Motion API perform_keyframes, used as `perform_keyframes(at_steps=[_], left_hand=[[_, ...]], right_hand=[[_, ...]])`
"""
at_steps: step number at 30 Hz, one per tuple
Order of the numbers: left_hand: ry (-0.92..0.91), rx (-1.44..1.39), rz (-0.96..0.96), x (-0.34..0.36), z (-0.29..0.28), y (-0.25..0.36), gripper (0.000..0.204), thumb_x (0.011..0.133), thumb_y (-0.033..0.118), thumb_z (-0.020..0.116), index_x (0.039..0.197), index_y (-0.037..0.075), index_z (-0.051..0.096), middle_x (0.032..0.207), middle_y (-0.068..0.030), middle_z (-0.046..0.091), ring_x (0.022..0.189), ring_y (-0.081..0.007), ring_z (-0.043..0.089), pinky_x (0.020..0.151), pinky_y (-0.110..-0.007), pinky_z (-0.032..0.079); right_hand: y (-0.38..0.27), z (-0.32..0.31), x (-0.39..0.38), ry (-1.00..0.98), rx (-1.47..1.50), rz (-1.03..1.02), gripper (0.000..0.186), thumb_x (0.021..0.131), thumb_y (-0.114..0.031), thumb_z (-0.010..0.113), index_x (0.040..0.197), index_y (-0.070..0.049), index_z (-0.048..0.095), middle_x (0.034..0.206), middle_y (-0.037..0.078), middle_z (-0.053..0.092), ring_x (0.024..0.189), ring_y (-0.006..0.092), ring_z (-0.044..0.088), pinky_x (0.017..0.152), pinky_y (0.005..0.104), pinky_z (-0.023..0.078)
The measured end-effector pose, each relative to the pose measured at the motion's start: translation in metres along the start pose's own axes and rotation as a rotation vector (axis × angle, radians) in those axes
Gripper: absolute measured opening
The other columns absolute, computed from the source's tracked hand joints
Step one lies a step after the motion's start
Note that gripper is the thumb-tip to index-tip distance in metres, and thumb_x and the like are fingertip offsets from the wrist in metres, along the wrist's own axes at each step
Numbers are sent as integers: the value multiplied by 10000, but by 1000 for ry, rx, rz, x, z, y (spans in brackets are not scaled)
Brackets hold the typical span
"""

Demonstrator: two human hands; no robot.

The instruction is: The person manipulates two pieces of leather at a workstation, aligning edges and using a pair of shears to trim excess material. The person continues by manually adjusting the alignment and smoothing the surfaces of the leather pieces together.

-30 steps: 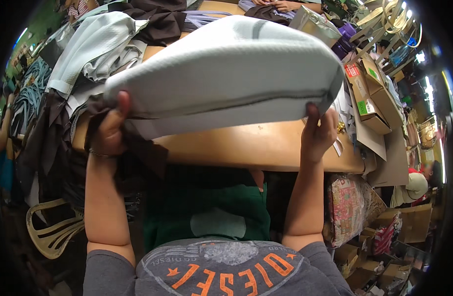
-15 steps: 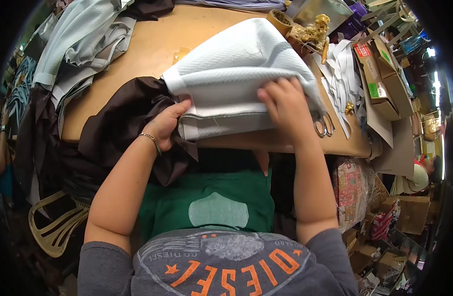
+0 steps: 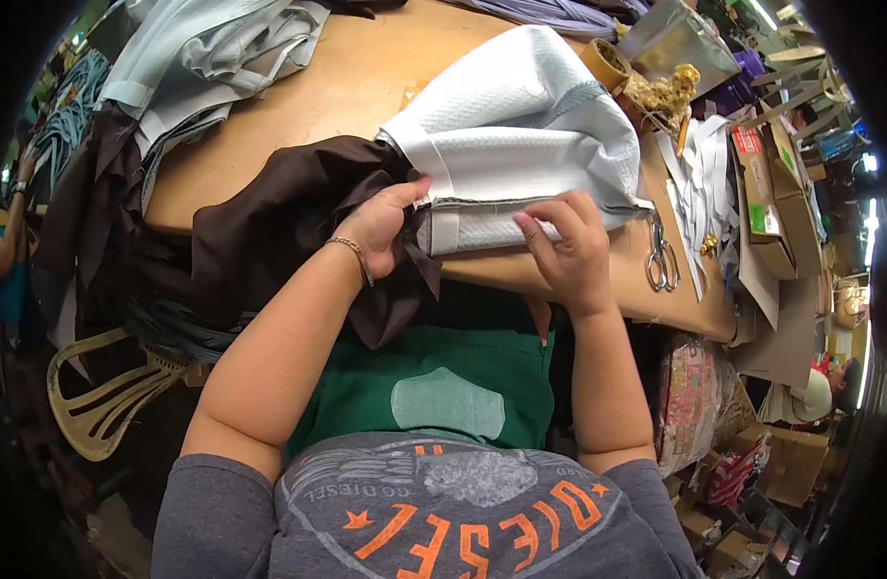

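White cloth (image 3: 516, 116), lower edge (image 3: 482, 249) partly hidden by right hand (image 3: 571, 249)

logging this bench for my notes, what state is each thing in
white fabric piece: on the table, bulging rather than flat
dark brown cloth: rumpled, hanging over the table edge
left hand: gripping the white piece's banded edge
right hand: fingers curled over the white piece, contact unclear
scissors: lying on the table, blade opening unclear
white strips: in a loose heap
white fabric pile: layered and creased
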State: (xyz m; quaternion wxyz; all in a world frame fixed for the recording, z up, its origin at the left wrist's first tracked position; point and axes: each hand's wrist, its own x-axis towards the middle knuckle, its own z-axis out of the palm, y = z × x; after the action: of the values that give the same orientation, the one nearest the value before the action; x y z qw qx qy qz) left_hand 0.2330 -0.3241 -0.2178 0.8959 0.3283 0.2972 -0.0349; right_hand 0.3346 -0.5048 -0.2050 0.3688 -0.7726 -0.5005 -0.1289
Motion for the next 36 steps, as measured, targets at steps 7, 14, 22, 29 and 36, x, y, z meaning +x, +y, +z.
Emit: perform_keyframes(at_steps=[7,14,22,29,36], left_hand=[[-45,-6,8,4,-9,-1,342,880,257,442,1099,-1,493,1041,-101,576,929,-206,576,861,-359,451],[-75,-35,-25,8,-7,-5,311,881,261,457,1055,15,538,1000,-73,597,879,-173,588,828,-337,466],[-122,-17,-8,6,-13,-7,331,881,279,466,1086,24,516,1019,-73,592,889,-171,589,815,-331,477],[-284,16,33,-3,-21,-8,393,889,327,450,1162,44,451,1062,-74,570,925,-173,579,796,-326,481],[-295,96,45,-3,-24,-11,385,893,356,440,1124,52,484,1031,-53,577,912,-144,570,813,-294,453]], right_hand=[[-15,45,-8,130,-79,217,134,716,-134,646,747,-26,574,700,95,521,691,276,490,666,364,396],[-19,-39,-4,96,1153,485,117,800,-89,556,701,-30,537,647,13,466,609,128,436,535,231,335],[-10,-91,-77,-1110,-705,488,389,776,-401,574,720,-18,604,706,125,578,667,312,547,612,406,428],[-35,-11,12,-129,-76,27,223,697,-174,664,867,-39,612,809,98,526,784,280,473,718,350,391],[-30,7,25,-378,139,211,111,721,-132,622,763,-33,598,757,111,526,777,292,469,731,357,380]])
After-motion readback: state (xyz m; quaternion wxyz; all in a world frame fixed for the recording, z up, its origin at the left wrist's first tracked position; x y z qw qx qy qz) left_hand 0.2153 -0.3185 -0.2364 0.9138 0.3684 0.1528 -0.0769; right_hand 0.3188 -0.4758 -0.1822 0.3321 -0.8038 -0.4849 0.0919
